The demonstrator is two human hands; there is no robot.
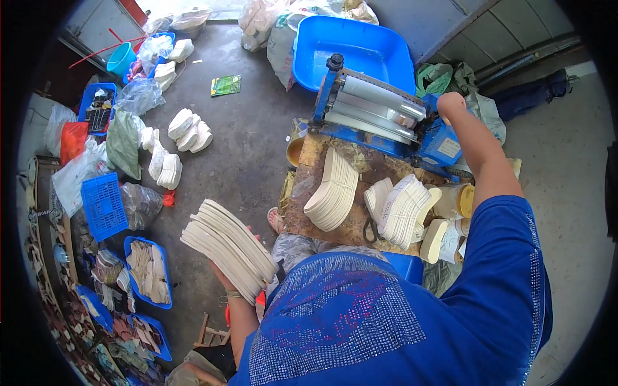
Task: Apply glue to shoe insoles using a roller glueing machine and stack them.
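A stack of pale insoles [228,248] is gripped from beneath by the left hand [222,278], its long axis running ten to four o'clock. The right hand [450,103] is closed by the blue roller machine [370,106]. Two further insole stacks lie on the tabletop [309,212].

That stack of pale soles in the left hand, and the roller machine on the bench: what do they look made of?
Stack of soles in the left hand: thin cream sheets, matte, slightly curved, probably foam or fibreboard; hard to tell which. Roller machine: grey rollers with a dull metallic sheen in a blue painted frame, likely steel. The right hand rests at its end.
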